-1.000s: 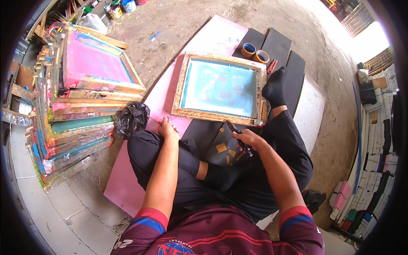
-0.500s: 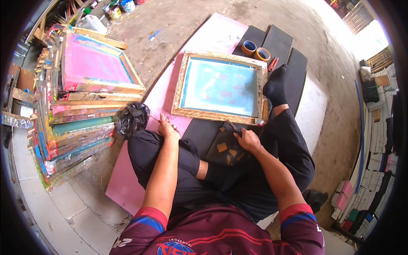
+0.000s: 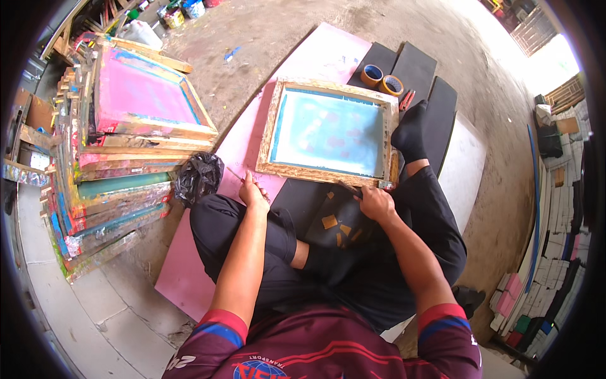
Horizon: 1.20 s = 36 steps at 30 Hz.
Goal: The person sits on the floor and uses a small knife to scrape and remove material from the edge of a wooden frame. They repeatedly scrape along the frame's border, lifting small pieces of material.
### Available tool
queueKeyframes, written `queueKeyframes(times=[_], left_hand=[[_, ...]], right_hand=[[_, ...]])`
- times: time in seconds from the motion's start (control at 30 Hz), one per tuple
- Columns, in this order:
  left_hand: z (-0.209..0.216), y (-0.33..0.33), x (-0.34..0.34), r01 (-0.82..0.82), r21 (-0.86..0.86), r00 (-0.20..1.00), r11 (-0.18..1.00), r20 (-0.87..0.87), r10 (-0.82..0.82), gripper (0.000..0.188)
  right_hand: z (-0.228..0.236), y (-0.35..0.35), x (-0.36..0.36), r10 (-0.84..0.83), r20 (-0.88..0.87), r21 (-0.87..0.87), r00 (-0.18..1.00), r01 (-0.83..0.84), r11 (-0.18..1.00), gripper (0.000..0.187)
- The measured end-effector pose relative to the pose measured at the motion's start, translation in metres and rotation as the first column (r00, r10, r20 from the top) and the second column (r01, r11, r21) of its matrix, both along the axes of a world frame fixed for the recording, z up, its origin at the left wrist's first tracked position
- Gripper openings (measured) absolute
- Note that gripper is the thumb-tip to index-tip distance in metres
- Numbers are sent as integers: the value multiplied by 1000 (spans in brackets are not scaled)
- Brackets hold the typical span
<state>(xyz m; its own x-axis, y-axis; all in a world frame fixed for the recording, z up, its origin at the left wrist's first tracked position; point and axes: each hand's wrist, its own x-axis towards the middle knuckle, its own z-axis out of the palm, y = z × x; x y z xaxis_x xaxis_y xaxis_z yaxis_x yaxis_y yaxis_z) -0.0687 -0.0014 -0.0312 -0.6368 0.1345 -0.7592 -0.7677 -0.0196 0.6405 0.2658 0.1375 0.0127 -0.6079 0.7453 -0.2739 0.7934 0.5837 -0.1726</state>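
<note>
A wooden screen-printing frame (image 3: 309,174) with a pale blue mesh lies in front of me on the boards. My left hand (image 3: 254,192) is closed around a thin, pointed tool (image 3: 234,174), its kind too small to make out. This hand is at the frame's near left corner. My right hand (image 3: 377,203) grips a dark-handled tool with a flat blade, perhaps a knife (image 3: 349,188), close to the frame's near edge. Whether the blade touches the wood, I cannot tell. Small tan scraps (image 3: 329,222) lie on the black board (image 3: 303,201) below the frame.
Left of me stands a tall stack of paint-stained frames (image 3: 151,132), with a crumpled black plastic bag (image 3: 198,177) beside it. Two tape rolls (image 3: 391,85) and red-handled pliers (image 3: 407,100) lie beyond the frame. My sock-covered foot (image 3: 410,129) rests at its right side.
My right hand has shifted slightly right and up with its tool, closer to the frame's near edge. My left hand has moved a little right and down, its tool tilting further left.
</note>
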Motion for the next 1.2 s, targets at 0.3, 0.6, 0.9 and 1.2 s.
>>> queueKeyframes(times=[0.3,0.6,0.9,1.2], left_hand=[[13,0,7,193,112,981,975,12,-195,34],[39,-9,35,774,249,630,582,-218,-745,17],[32,-7,38,826,136,560,547,-310,-768,29],[19,-1,16,241,102,962,965,-158,-223,36]], right_hand=[[-8,-9,3,-90,-137,-152,986,69,986,43],[42,-67,-80,-141,-281,-504,949,-21,863,44],[29,-83,-96,-289,-194,-728,938,59,683,46],[14,-89,-53,-777,-88,-918,623,253,306,45]])
